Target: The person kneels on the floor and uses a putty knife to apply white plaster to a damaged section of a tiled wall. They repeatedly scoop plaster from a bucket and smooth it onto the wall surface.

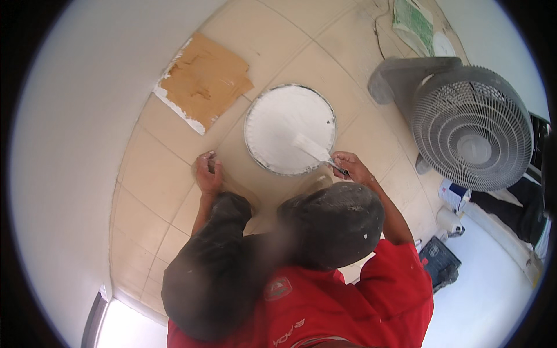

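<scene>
A round tub (246,137) full of smooth white paste stands on the floor in front of me. My right hand (351,166) is at its near right rim, closed around the dark handle of a putty knife (311,147). White paste coats the knife's head, which reaches over the paste from the rim. Left of the tub, beyond my left knee, my left hand (209,173) is held with curled fingers. Whether anything small is inside those fingers is hidden. Both dark-trousered knees are bent close to the tub.
A torn brown cardboard sheet (204,78) with white smears lies by the left wall. At the right stands a large grey fan (473,127). Near it are a white container (454,194), a dark case (439,262) and a green-and-white bag (413,26). Beige tiles (148,168) cover the floor.
</scene>
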Demonstrator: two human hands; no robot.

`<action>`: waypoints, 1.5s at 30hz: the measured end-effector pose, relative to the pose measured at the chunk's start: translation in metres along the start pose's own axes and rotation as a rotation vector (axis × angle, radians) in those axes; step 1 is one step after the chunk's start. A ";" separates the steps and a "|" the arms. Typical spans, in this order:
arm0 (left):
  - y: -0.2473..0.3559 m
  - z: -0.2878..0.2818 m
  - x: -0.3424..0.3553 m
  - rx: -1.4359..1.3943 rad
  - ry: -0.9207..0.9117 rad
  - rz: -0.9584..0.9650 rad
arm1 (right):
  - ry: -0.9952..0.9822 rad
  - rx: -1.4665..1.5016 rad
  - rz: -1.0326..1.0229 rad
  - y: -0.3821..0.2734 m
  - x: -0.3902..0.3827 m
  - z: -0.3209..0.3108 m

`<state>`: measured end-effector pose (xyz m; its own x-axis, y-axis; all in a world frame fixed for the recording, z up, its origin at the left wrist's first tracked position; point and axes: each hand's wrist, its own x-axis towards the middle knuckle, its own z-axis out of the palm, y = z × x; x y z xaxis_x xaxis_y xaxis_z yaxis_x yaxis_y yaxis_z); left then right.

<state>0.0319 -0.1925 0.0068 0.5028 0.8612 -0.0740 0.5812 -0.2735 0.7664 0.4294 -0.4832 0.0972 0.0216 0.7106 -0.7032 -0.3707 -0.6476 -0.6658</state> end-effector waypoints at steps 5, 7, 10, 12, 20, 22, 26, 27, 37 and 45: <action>-0.004 0.002 0.005 0.028 0.056 0.043 | 0.019 0.023 -0.231 -0.051 0.047 0.039; 0.002 -0.002 0.004 -0.009 0.042 0.019 | 0.051 -0.152 -0.329 -0.072 0.085 0.045; -0.001 -0.006 0.002 0.009 0.015 -0.006 | 0.182 -0.540 -0.453 -0.126 0.143 0.073; 0.003 -0.010 0.004 0.033 0.025 0.036 | 0.218 -0.595 -0.491 -0.150 0.184 0.093; 0.013 -0.010 0.004 0.049 0.031 -0.024 | 0.394 -0.630 -0.458 -0.204 0.289 0.159; 0.015 -0.009 0.006 0.033 0.035 -0.007 | 0.437 -0.699 -0.512 -0.205 0.303 0.156; 0.020 -0.013 0.011 -0.080 0.018 0.010 | 0.515 -0.832 -0.717 -0.202 0.314 0.146; 0.017 -0.015 0.010 -0.073 0.024 0.012 | 0.532 -0.808 -0.781 -0.204 0.317 0.149; 0.016 -0.019 0.015 -0.055 0.021 -0.041 | 0.542 -0.833 -0.602 -0.199 0.352 0.162; 0.025 -0.053 0.161 0.391 0.040 -0.014 | 0.555 -0.799 -0.561 -0.198 0.357 0.167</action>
<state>0.0936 -0.0382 0.0475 0.4725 0.8798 -0.0515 0.7914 -0.3979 0.4641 0.3557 -0.0556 0.0191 0.4831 0.8652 -0.1343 0.5192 -0.4066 -0.7518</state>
